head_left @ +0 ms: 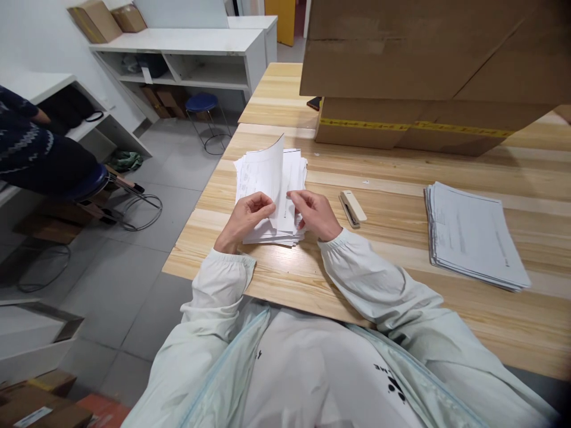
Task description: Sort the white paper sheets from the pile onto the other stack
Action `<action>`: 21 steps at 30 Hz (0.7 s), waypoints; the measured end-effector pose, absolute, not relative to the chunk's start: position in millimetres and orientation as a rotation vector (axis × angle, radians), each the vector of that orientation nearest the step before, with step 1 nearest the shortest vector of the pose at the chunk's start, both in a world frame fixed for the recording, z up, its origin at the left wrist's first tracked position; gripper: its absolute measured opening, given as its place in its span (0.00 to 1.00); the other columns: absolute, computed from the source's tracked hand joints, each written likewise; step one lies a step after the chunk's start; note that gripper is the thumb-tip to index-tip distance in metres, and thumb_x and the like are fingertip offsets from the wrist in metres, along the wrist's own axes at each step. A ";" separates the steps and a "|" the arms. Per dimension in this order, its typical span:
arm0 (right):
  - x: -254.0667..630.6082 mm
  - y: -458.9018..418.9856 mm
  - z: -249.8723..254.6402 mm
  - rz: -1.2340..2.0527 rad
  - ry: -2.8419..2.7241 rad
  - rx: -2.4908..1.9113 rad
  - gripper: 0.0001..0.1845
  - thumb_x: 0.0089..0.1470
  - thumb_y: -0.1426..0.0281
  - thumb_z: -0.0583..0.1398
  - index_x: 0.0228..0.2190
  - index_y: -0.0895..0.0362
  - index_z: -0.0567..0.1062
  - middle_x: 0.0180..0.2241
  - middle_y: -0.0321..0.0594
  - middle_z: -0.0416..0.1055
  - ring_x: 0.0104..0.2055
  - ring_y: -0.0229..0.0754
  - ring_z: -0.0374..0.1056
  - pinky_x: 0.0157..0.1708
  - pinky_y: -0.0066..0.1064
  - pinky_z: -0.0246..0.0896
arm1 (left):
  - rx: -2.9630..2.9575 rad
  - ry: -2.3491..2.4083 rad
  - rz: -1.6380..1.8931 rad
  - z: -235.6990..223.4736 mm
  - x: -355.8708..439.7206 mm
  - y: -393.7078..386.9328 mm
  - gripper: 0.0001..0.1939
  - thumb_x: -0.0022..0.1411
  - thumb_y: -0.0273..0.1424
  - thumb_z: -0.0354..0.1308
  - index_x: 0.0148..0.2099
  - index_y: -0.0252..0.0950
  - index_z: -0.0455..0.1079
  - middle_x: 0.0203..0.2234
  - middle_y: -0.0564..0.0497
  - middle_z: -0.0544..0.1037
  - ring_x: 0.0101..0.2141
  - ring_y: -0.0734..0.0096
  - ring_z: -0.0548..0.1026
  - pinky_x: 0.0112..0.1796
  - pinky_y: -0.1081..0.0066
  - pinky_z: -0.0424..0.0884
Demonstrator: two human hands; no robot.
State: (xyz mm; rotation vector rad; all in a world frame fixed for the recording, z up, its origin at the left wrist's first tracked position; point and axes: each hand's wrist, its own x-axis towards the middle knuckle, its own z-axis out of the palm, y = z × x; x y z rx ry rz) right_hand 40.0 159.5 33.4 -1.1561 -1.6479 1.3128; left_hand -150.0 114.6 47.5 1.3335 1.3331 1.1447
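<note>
Probably light, limp and easily creased, the curling sheet [266, 169] over the paper stack [273, 239] on the worktop [392, 229] suits an edge hold, fingers of the left hand [246, 219] pinching its near part, those of the right hand [319, 215] nearly together, their grip unclear.

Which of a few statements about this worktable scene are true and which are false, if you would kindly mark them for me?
1. The left hand is at a sheet curling up above the paper pile. True.
2. The right hand rests on the stapler. False: it is at the papers, and the stapler lies apart, to its right.
3. Neither hand touches the second paper stack. True.
4. The large cardboard box beyond the stapler stands on the floor. False: it stands on the wooden table.
5. A blue-topped stool stands near the white shelf unit. True.
</note>
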 end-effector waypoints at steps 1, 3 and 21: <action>37.9 163.9 36.7 1.319 -1.639 -1.177 0.23 0.58 0.51 0.56 0.26 0.57 0.72 0.21 0.35 0.64 0.20 0.35 0.63 0.17 0.27 0.56 | 1.370 1.322 1.093 48.8 -149.8 113.0 0.16 0.53 0.43 0.68 0.32 0.35 0.73 0.27 0.53 0.75 0.29 0.74 0.71 0.34 0.71 0.66; 31.5 173.3 43.0 1.247 -1.722 -1.204 0.25 0.56 0.51 0.59 0.19 0.56 0.65 0.18 0.33 0.59 0.21 0.34 0.60 0.18 0.26 0.52 | 1.431 1.301 1.006 50.7 -149.0 110.1 0.17 0.55 0.45 0.66 0.35 0.35 0.76 0.30 0.50 0.79 0.33 0.71 0.74 0.37 0.69 0.68; 157.6 80.9 37.4 1.158 -1.666 -1.027 0.07 0.50 0.64 0.67 0.25 0.54 0.82 0.20 0.36 0.75 0.20 0.37 0.66 0.19 0.29 0.62 | 0.467 0.699 1.300 42.9 -88.4 61.3 0.26 0.66 0.51 0.54 0.55 0.38 0.72 0.51 0.45 0.80 0.60 0.52 0.72 0.58 0.55 0.70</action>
